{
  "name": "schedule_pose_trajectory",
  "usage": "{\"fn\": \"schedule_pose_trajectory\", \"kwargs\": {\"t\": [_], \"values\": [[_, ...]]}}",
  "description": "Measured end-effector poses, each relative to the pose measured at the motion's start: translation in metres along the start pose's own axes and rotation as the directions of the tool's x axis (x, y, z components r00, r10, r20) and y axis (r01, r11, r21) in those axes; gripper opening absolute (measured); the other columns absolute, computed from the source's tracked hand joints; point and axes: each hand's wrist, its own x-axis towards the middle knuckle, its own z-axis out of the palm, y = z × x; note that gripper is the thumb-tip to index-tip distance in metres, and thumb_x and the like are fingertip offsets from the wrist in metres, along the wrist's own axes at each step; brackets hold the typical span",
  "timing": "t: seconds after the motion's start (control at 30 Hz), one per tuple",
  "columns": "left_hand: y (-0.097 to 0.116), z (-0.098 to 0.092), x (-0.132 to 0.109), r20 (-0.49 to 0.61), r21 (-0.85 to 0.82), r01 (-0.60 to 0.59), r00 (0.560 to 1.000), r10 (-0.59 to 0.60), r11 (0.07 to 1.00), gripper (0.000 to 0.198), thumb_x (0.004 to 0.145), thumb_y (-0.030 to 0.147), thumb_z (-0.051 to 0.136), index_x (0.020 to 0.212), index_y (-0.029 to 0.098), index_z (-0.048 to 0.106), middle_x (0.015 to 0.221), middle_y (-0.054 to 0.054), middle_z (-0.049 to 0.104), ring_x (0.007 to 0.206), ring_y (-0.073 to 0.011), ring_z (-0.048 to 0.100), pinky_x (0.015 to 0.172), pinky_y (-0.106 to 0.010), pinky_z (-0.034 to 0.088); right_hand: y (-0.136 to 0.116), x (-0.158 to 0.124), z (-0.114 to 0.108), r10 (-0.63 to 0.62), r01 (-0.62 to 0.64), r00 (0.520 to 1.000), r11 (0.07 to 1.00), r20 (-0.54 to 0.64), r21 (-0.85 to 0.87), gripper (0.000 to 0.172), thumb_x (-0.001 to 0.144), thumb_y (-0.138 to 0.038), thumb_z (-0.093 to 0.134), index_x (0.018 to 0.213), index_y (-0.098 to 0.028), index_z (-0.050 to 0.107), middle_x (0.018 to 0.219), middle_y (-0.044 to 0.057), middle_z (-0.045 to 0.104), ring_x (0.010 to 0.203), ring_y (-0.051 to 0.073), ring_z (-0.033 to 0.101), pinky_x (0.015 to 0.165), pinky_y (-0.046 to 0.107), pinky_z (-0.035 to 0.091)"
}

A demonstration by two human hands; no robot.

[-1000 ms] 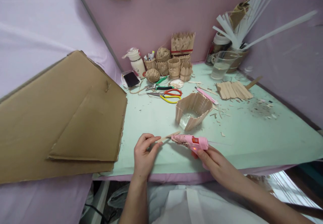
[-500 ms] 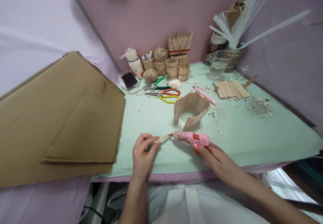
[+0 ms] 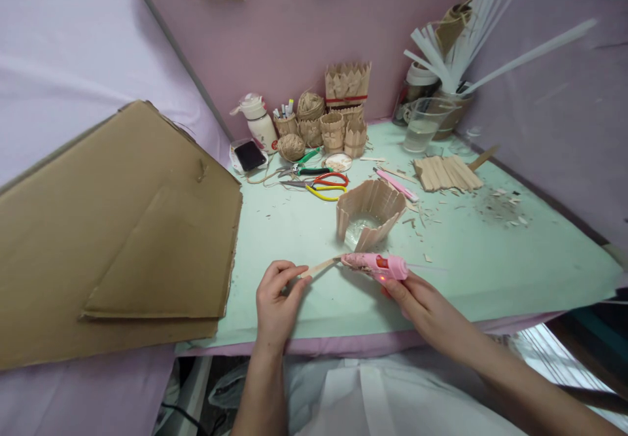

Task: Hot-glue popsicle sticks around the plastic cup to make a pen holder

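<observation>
Between thumb and fingers, my left hand (image 3: 279, 302) pinches one end of a thin wooden stick (image 3: 321, 268) above the table's front part. My right hand (image 3: 417, 297) is wrapped round the handle of a pink glue gun (image 3: 373, 265), which shows a small orange light. The gun points left, and its nozzle is at the stick's far end; whether they touch is hard to tell. Just behind the gun stands a basket of upright wooden sticks (image 3: 375, 201) with a clear base and a gap at its front left side.
Cardboard (image 3: 161, 246) covers the left side. Behind the basket lie scissors (image 3: 328, 192), pliers (image 3: 304, 170) and a pink cutter (image 3: 396, 184). Twine balls (image 3: 291, 147), a bottle (image 3: 260, 125) and a clear cup (image 3: 422, 131) stand farther back. A stick panel (image 3: 447, 174) lies right.
The glue gun's nozzle has moved slightly right along the stick to its far end. My left hand has kept its hold. The whole view has shifted a little.
</observation>
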Motion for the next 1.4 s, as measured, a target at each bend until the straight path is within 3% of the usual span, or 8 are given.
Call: {"fn": "schedule_pose_trajectory", "kwargs": {"t": [0.3,0.6,0.73,0.87,1.0,1.13,1.3,1.4], "values": [[0.001,-0.001,0.001,0.011,0.015,0.021,1.000,-0.021,1.000,0.010,0.086,0.025,0.070,0.093,0.025,0.077,0.089,-0.002,0.063,0.073,-0.0115,0.056,0.066,-0.023,0.047,0.002,0.001,-0.001,-0.081,0.080,0.996,0.997,-0.041,-0.020,0.044,0.096,-0.057,0.039,0.079,-0.026,0.066,0.066,0.003,0.064,0.088,0.027,0.065,0.084,0.040,0.054],[0.003,-0.002,0.001,0.013,0.004,0.044,0.999,-0.044,0.999,0.010,0.086,0.025,0.069,0.092,0.024,0.076,0.089,-0.001,0.062,0.074,-0.0115,0.056,0.067,-0.023,0.046,-0.003,0.001,-0.007,-0.097,0.095,0.995,0.991,-0.019,-0.090,0.048,0.096,-0.057,0.038,0.094,-0.022,0.070,0.090,0.009,0.073,0.091,0.027,0.067,0.088,0.042,0.054],[0.002,-0.002,0.001,0.009,-0.009,0.069,0.998,-0.069,0.998,0.010,0.087,0.026,0.068,0.092,0.023,0.076,0.090,-0.002,0.062,0.076,-0.0121,0.057,0.068,-0.024,0.046,-0.007,-0.011,-0.028,-0.074,0.073,0.997,0.990,-0.003,-0.119,0.052,0.093,-0.064,0.039,0.092,-0.024,0.072,0.092,0.009,0.074,0.092,0.028,0.068,0.089,0.044,0.055],[0.001,-0.003,0.003,-0.002,-0.036,0.052,0.999,-0.052,0.998,0.009,0.087,0.026,0.068,0.091,0.022,0.074,0.088,-0.002,0.063,0.078,-0.0127,0.057,0.068,-0.024,0.046,-0.002,-0.031,-0.063,-0.049,0.013,0.983,0.980,-0.179,-0.196,0.056,0.087,-0.073,0.041,0.087,-0.028,0.074,0.087,0.010,0.074,0.083,0.029,0.068,0.075,0.040,0.058],[0.008,-0.005,0.009,0.006,-0.016,0.014,1.000,-0.014,1.000,0.007,0.088,0.025,0.067,0.091,0.021,0.072,0.088,-0.002,0.064,0.078,-0.0130,0.057,0.070,-0.025,0.047,0.001,-0.039,-0.103,-0.108,-0.003,0.936,0.950,-0.336,-0.311,0.055,0.091,-0.069,0.037,0.111,-0.030,0.070,0.097,0.012,0.073,0.087,0.029,0.068,0.071,0.038,0.056],[0.028,-0.006,0.021,0.038,0.026,-0.071,0.997,0.070,0.997,0.007,0.090,0.025,0.065,0.091,0.021,0.070,0.088,-0.003,0.066,0.079,-0.0141,0.060,0.073,-0.026,0.048,0.015,-0.031,-0.134,-0.196,-0.097,0.901,0.779,-0.388,-0.620,0.045,0.098,-0.049,0.034,0.117,-0.021,0.064,0.102,0.018,0.070,0.092,0.031,0.065,0.079,0.043,0.049],[0.053,0.002,0.042,0.162,0.127,-0.155,0.978,0.134,0.980,0.008,0.092,0.024,0.060,0.091,0.020,0.067,0.086,-0.003,0.068,0.077,-0.0147,0.062,0.073,-0.027,0.050,0.060,-0.018,-0.144,-0.200,-0.335,0.897,0.278,-0.395,-0.900,0.028,0.095,-0.030,0.046,0.084,-0.012,0.064,0.080,0.024,0.063,0.075,0.032,0.058,0.069,0.043,0.040],[0.062,0.010,0.054,0.225,0.186,-0.192,0.963,0.149,0.964,0.009,0.092,0.023,0.058,0.091,0.020,0.066,0.087,-0.004,0.070,0.078,-0.0149,0.063,0.072,-0.027,0.050,0.085,-0.016,-0.141,-0.210,-0.301,0.911,0.250,-0.355,-0.920,0.027,0.093,-0.032,0.053,0.078,-0.013,0.064,0.078,0.022,0.064,0.074,0.029,0.057,0.072,0.041,0.040]]}}
